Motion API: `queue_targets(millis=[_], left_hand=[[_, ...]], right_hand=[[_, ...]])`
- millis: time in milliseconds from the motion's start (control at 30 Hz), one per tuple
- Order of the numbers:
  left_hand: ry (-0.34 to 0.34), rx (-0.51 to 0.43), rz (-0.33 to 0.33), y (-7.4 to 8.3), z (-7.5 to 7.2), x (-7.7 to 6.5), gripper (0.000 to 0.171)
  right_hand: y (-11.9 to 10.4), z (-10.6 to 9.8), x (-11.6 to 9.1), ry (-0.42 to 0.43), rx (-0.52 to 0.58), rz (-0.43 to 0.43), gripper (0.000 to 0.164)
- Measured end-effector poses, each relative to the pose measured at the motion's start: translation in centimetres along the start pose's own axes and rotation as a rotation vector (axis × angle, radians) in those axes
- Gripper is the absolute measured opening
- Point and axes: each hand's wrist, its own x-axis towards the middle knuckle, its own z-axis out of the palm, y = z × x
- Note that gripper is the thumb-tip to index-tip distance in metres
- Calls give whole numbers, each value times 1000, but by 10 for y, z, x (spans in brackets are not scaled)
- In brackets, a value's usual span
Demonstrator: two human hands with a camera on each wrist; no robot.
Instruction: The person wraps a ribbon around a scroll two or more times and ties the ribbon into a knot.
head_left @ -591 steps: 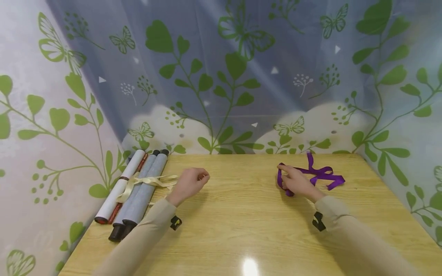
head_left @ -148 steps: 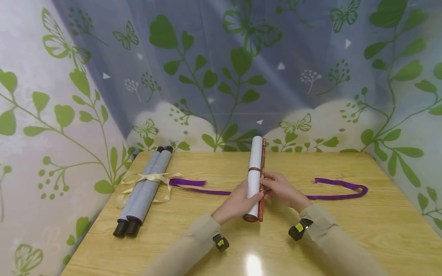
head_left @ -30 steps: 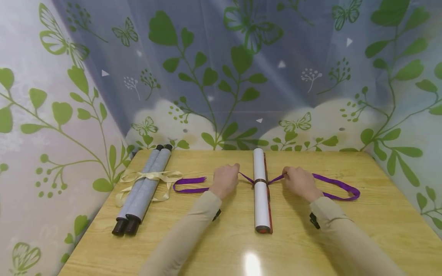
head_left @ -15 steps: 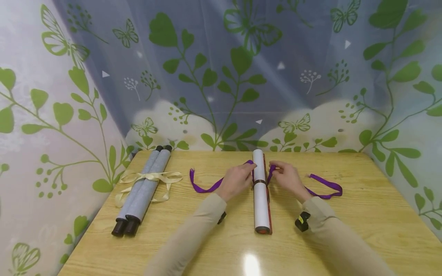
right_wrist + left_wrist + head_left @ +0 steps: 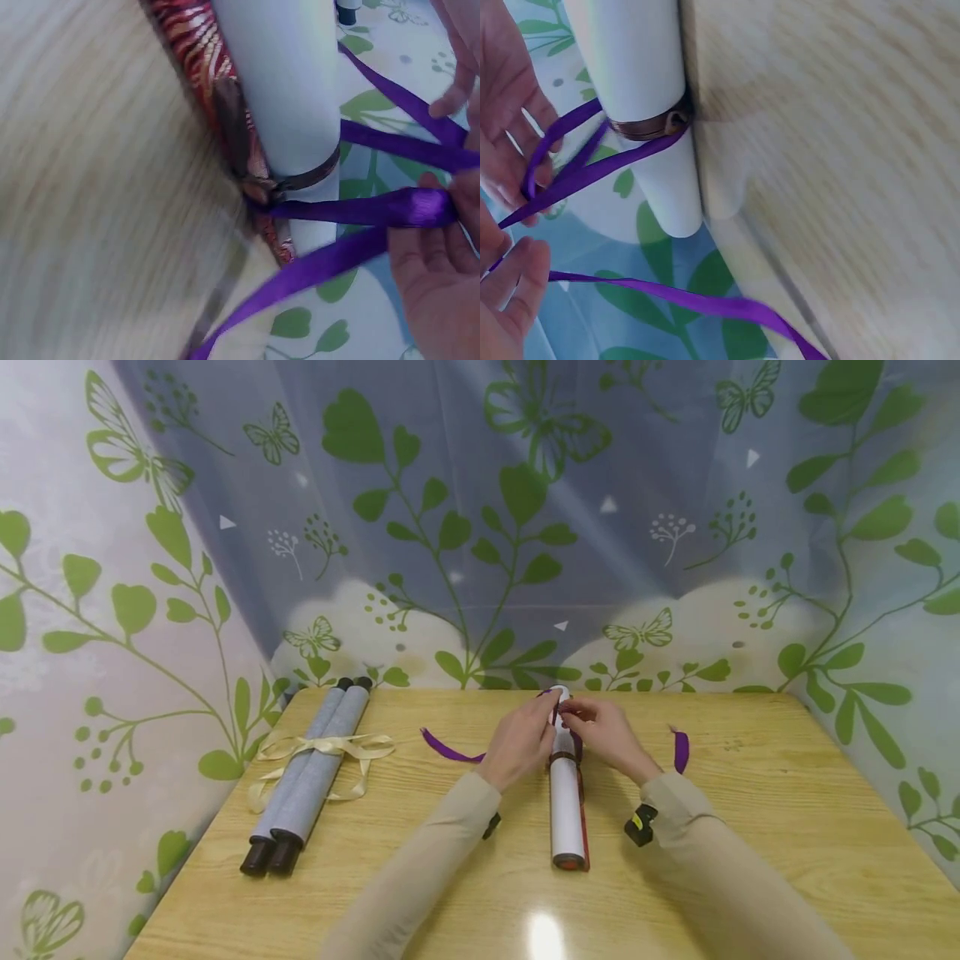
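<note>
A white rolled scroll point(image 5: 567, 810) with a brown band lies on the table, its length pointing away from me. Along its right side lies a slim red patterned piece point(image 5: 199, 52) with gold lines. A purple ribbon point(image 5: 453, 753) loops up from the scroll near its band. Above the scroll's far half my left hand point(image 5: 517, 739) pinches one length of ribbon. My right hand point(image 5: 611, 739) pinches the ribbon point(image 5: 420, 208) too, close to the left fingertips. The ribbon's crossing between the hands is partly hidden in the head view.
Two grey scrolls point(image 5: 318, 777) with dark end knobs lie side by side at the left, bound by a cream ribbon point(image 5: 367, 745) in a bow. A patterned curtain point(image 5: 465, 527) stands behind the wooden table point(image 5: 465, 877).
Earlier, the white scroll lay beside the grey ones, then both hands held it over the ribbon. In the last second, the hands came together above it, drawing the ribbon ends inward.
</note>
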Motion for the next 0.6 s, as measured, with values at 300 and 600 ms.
queue_targets(millis=[300,600], left_hand=[[43,-10,-1,1,-2,5,49],[11,-255,-113,-2,1,5,60]], right_hand=[[-7,6,8,-119,64,34,24],[-16,1,14,-155,303,144,37]])
